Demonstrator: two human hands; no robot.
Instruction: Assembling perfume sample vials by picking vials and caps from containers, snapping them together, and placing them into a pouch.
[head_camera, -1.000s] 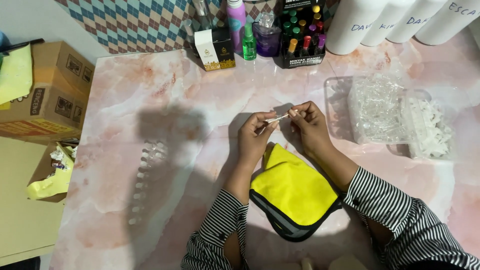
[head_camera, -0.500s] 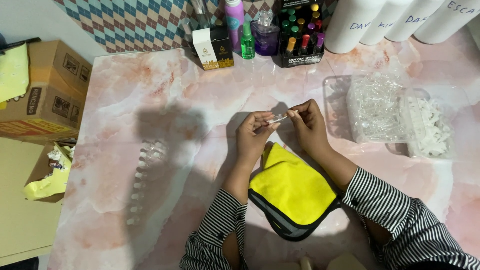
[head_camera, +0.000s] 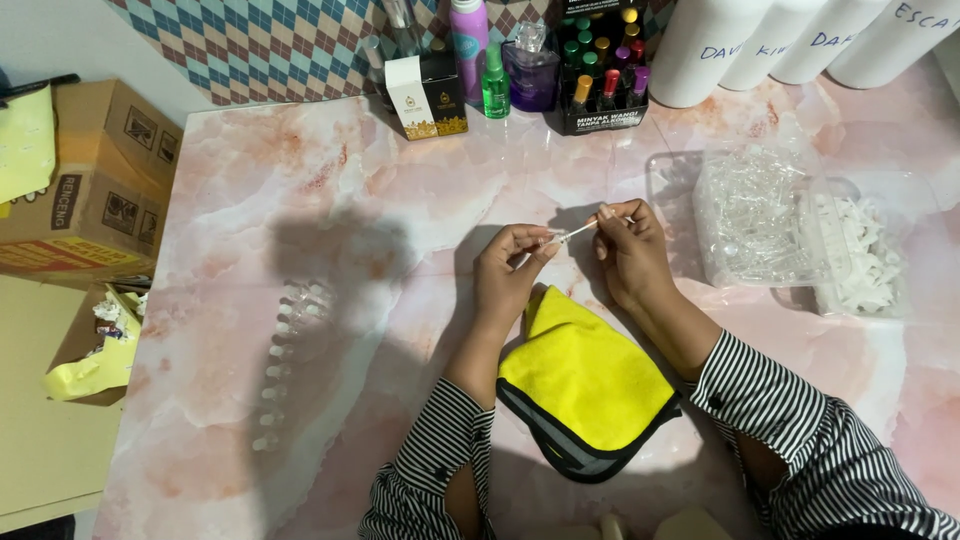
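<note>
A small clear vial (head_camera: 575, 232) is pinched between the fingertips of the left hand (head_camera: 510, 270) and right hand (head_camera: 628, 255), hardly shifted since a second ago, above the yellow cloth (head_camera: 585, 385).

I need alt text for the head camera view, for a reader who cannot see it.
Two hands, the left hand and the right hand, hold a small thin clear tube between their fingertips above a pink marble-patterned table. A folded yellow cloth lies beneath the wrists, and a clear plastic tray of small clear parts stands at the right.
</note>
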